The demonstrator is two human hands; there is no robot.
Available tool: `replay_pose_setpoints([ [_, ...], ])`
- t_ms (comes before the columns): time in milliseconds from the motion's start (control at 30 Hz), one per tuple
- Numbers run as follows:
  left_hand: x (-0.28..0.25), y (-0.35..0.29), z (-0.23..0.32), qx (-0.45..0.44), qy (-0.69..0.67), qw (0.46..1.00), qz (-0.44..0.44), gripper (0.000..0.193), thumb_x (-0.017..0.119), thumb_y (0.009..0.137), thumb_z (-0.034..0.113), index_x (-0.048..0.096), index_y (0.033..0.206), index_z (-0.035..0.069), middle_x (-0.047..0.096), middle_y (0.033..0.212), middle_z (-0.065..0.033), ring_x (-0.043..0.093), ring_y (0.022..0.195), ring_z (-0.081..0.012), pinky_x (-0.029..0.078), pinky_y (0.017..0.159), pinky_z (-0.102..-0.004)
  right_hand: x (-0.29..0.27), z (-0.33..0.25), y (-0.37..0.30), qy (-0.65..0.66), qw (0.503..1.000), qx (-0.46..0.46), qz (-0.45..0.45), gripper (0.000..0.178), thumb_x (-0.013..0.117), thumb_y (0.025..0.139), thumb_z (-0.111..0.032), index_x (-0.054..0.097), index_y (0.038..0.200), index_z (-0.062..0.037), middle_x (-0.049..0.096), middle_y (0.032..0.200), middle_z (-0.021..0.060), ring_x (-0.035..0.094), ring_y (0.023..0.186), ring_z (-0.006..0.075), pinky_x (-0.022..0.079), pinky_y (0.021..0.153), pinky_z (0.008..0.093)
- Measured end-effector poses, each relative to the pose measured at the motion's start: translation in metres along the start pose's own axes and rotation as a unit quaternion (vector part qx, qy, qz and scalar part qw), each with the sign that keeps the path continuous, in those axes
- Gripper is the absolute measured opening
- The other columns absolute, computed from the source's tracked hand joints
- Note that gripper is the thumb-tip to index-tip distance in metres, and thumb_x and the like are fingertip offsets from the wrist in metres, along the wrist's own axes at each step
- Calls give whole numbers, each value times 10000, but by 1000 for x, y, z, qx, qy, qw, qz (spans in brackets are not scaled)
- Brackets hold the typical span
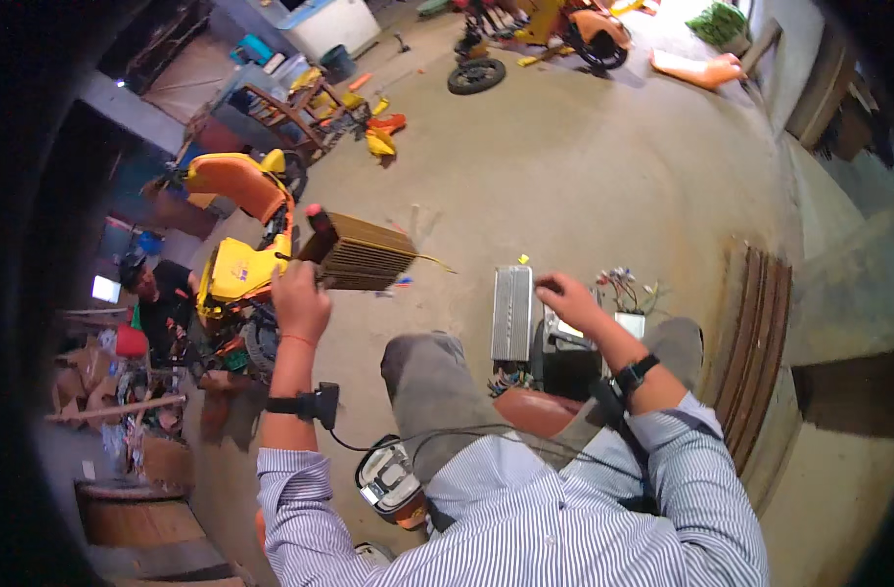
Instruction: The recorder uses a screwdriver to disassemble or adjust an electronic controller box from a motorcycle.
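Observation:
My left hand (302,301) is closed on one end of a brown-gold finned metal box (373,252), held up off the floor. A dark part with a red tip sticks up at that end, and a thin yellow wire trails from the far end. My right hand (572,301) hovers with loosely bent fingers just right of a silver finned metal box (511,315). Nothing shows between those fingers. Below that hand, a black object (571,374) lies between my legs. Wires with connectors (623,286) spread past the hand, next to a small silver box (630,324).
A yellow scooter (241,269) stands at the left, with a person (163,303) crouching beside it. Farther off are a loose wheel (476,76), an orange vehicle (594,34) and yellow parts (380,143). Brown slats (755,342) lean at the right. A cordless tool (390,479) lies by my left leg.

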State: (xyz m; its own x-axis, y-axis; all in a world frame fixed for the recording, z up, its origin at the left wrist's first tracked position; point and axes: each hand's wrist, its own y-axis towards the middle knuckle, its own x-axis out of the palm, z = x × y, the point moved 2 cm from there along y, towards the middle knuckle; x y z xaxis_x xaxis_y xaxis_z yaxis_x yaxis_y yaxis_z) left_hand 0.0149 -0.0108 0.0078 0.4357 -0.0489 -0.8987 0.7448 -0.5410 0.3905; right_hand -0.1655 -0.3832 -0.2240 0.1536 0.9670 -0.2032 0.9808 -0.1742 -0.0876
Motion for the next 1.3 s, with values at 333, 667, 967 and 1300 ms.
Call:
replay_pose_setpoints([
  [333,60,0,132,-15,-132,984,-116,221,757,810,247,694,939,78,679,988,-137,614,1038,-363,367,1078,-520,-1,-4,-8,149,988,8,-26,408,687,947,-245,610,1279,-21,676,1167,103,635,1072,198,504,946,348],
  [667,115,15,162,-66,-53,975,-205,238,703,837,241,753,1034,118,716,1101,-98,640,1131,-280,378,1094,-512,91,-222,-151,16,931,-280,-234,571,770,852,-237,520,1306,5,601,1187,207,618,1078,374,497,949,439],
  [967,113,29,90,-191,-37,962,-193,246,695,861,249,761,1074,145,717,1130,-61,643,1141,-254,385,1081,-506,144,-286,-212,-101,789,-525,-303,236,596,854,-170,468,1000,-35,577,851,182,648,779,371,513,624,487],
  [1300,111,46,62,-269,-24,939,-212,222,679,870,253,773,1046,156,708,1174,-63,641,1156,-248,352,1107,-510,162,-217,-217,-153,811,-419,-380,307,661,895,-228,509,1010,12,602,956,197,641,878,421,536,753,503],
])
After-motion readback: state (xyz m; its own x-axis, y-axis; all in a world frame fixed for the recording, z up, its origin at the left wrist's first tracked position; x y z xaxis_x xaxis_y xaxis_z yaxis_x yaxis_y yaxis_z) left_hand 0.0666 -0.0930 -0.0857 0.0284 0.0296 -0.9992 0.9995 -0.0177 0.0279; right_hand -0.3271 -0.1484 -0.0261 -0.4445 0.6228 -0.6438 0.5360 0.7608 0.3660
